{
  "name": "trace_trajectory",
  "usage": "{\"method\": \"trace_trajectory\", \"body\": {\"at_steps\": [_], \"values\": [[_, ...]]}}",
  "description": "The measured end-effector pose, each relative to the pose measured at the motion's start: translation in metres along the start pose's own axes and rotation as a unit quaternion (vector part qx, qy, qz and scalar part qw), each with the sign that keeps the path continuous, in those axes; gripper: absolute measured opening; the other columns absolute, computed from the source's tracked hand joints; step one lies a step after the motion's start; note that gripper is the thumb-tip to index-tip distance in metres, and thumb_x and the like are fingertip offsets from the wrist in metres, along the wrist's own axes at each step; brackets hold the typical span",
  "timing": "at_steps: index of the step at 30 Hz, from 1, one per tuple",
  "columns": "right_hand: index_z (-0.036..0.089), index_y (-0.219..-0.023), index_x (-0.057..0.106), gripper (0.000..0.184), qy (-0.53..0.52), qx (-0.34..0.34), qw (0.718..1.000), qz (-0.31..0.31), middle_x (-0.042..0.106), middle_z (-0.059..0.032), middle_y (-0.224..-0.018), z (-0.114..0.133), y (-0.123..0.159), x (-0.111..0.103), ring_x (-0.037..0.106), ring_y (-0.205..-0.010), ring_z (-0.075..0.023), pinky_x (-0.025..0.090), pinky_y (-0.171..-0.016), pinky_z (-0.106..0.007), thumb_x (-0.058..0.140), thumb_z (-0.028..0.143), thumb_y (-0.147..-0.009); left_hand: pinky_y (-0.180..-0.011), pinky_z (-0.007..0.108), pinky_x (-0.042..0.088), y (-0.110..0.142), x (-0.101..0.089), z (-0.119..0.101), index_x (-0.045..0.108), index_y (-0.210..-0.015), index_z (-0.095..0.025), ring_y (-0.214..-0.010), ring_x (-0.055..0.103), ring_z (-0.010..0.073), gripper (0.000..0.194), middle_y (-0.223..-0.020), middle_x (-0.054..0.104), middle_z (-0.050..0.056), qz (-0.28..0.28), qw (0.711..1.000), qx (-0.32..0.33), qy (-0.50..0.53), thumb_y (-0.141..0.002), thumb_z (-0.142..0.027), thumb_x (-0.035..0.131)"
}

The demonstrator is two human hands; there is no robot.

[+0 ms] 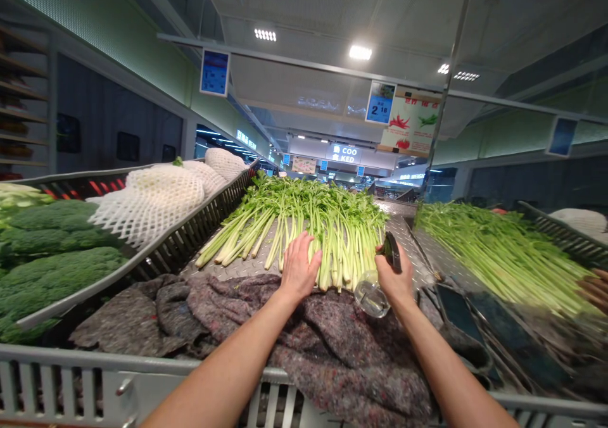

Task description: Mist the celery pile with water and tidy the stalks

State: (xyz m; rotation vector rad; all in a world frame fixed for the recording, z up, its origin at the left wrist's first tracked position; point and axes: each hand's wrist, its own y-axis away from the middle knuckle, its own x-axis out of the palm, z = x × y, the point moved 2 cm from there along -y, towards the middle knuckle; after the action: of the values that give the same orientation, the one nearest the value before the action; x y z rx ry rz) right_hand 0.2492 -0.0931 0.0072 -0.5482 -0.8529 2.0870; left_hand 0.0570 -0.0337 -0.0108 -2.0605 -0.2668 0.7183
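A wide bunch of celery (318, 203) lies spread on a patterned metal surface (270, 238), leaves pointing away and pale stalk ends toward me. My left hand (300, 268) reaches over the stalk ends with its fingers stretched out and the thumb apart. Whether it presses on the celery I cannot tell. Wrapped around the neck of a clear spray bottle (371, 300) with a black trigger head is my right hand (395, 277), at the right edge of the stalks. The bottle is tilted. A crumpled grey-brown cloth (342, 339) lies beneath my wrists.
Broccoli (61, 263) and produce in white foam nets (152, 197) fill the left side, behind a slanted black divider (213, 225). On the right a mirror panel (503, 238) reflects the celery. A phone-like dark object (458, 311) lies by it. A grey slatted rail (156, 368) runs along the front.
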Motion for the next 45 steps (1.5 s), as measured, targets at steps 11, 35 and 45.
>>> {"method": "trace_trajectory", "body": {"at_steps": [11, 35, 45], "values": [[0.018, -0.089, 0.057, 0.032, 0.008, 0.018, 1.0, -0.007, 0.058, -0.0006, -0.077, -0.008, 0.0, 0.001, 0.051, -0.066, -0.0147, 0.036, -0.061, -0.025, 0.048, 0.029, -0.061, -0.097, 0.043, 0.03, 0.001, 0.0, 0.001, 0.045, -0.111, -0.014, -0.116, 0.037, 0.0229, 0.037, -0.124, 0.044, 0.012, -0.001, 1.0, -0.005, -0.001, -0.082, -0.035, 0.034], [0.017, -0.09, 0.057, 0.034, 0.02, 0.018, 1.0, 0.008, 0.057, -0.0011, -0.075, -0.008, -0.001, 0.002, 0.049, -0.062, -0.0144, 0.035, -0.059, -0.025, 0.047, 0.031, -0.061, -0.098, 0.042, 0.028, 0.0, -0.001, 0.0, 0.045, -0.112, -0.013, -0.118, 0.035, 0.0232, 0.038, -0.126, 0.042, 0.012, 0.009, 1.0, -0.011, -0.008, -0.081, -0.034, 0.036], [0.019, -0.092, 0.056, 0.034, 0.029, 0.029, 0.999, 0.013, 0.057, 0.0001, -0.073, -0.007, 0.0, 0.002, 0.049, -0.063, -0.0146, 0.036, -0.059, -0.025, 0.047, 0.031, -0.062, -0.098, 0.043, 0.029, 0.0, -0.002, -0.002, 0.045, -0.112, -0.014, -0.117, 0.036, 0.023, 0.038, -0.125, 0.043, 0.012, 0.005, 1.0, -0.002, -0.012, -0.081, -0.033, 0.036]]}}
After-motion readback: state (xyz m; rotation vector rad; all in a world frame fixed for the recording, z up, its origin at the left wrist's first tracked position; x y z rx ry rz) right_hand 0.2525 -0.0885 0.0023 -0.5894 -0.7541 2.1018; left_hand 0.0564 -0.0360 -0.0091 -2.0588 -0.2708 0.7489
